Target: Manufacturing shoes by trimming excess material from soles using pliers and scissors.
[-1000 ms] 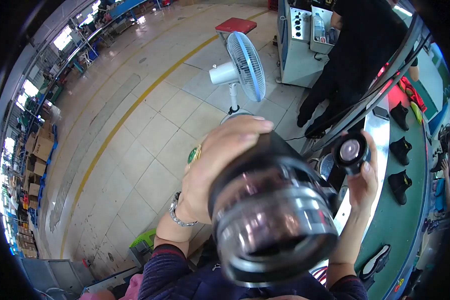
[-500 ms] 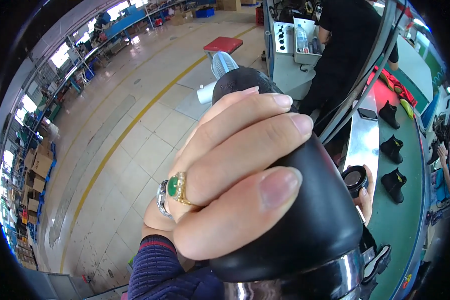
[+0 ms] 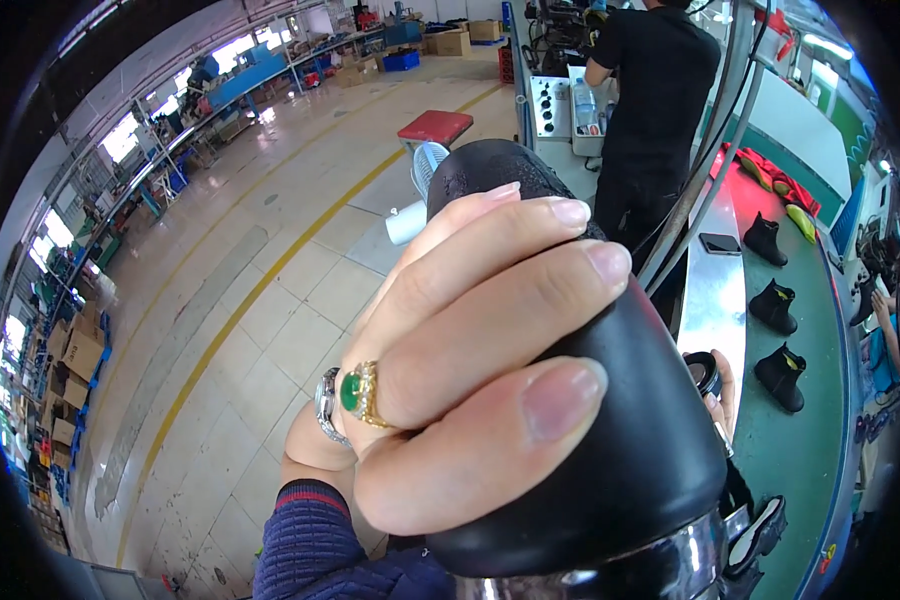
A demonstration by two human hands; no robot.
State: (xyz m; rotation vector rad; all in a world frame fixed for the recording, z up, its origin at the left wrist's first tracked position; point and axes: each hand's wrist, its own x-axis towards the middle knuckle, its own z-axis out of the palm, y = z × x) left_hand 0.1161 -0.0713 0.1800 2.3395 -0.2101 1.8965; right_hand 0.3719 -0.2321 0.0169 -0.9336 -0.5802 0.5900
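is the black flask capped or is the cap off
Cap off: the left hand grips the black flask, while the right hand holds its black cap apart, beside it.

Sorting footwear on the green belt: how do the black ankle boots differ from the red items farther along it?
The black ankle boots are dark, stand upright and lie spaced apart along the green belt; the red items are bright, lie flat and sit bunched together near the person in black. Both rest on the same belt.

Shoe factory, boots (image 3: 773, 305) on conveyor (image 3: 805, 450), machines (image 3: 560, 90)
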